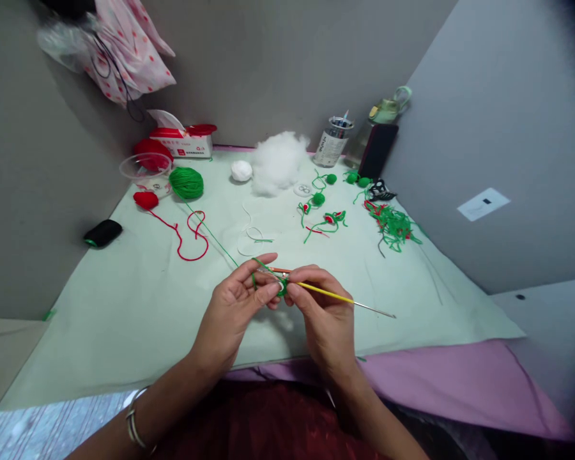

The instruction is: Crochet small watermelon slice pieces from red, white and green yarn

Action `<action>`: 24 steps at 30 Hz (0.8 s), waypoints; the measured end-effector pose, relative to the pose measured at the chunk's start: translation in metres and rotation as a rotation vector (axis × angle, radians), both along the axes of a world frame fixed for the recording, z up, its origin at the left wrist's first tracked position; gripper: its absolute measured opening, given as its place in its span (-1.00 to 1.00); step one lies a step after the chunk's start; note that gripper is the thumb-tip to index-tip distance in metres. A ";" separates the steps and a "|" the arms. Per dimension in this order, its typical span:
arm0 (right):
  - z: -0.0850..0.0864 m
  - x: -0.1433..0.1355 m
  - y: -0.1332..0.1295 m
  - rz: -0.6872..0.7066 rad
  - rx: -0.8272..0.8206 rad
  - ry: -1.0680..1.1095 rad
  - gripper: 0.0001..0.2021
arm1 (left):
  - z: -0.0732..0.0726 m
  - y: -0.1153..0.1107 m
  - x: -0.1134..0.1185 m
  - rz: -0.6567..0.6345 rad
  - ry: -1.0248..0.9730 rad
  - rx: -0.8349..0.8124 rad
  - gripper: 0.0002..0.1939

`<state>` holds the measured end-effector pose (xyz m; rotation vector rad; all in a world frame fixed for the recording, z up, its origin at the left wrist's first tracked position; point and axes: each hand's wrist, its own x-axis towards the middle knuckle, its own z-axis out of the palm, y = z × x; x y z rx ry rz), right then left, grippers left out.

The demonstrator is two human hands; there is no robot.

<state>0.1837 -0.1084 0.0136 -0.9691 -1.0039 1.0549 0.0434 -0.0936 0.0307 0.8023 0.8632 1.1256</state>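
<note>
Close above the front of the table, my left hand [237,300] pinches a small green crochet piece [282,287] with a bit of white in it. Green yarn passes over its raised index finger and runs back to the green yarn ball [186,183]. My right hand [328,313] grips a yellow-handled crochet hook [326,292], whose bare metal end points right. The fingertips of both hands meet at the green piece, so the hook's working tip is hidden. An orange stick-like thing [278,271] shows just behind the fingers; its kind is unclear.
Behind lie white stuffing [280,163], a white yarn ball [241,170] and small red and green crocheted pieces [330,218]. Yarn scraps [395,227] lie at right. A bottle [361,140], phone [378,152], pen cup [333,144] and tissue box [184,142] stand near the walls.
</note>
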 end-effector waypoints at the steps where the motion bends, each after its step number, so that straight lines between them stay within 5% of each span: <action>1: 0.001 0.002 0.000 0.022 0.014 -0.019 -0.96 | 0.001 0.000 0.000 0.010 0.009 -0.001 -0.55; 8: 0.004 0.012 0.001 -0.012 0.198 -0.250 -0.86 | 0.003 0.000 -0.002 -0.012 -0.013 -0.007 -0.47; 16: 0.008 0.019 0.002 0.139 0.162 -0.045 -0.81 | 0.007 0.001 -0.008 -0.063 -0.024 -0.009 -0.51; 21: 0.009 0.023 -0.007 0.044 0.433 -0.569 -0.69 | 0.003 -0.003 -0.008 0.004 0.027 0.065 -0.53; 24: 0.003 0.022 -0.010 -0.064 0.610 -0.892 -0.53 | 0.004 -0.003 -0.006 -0.039 -0.081 -0.028 -0.49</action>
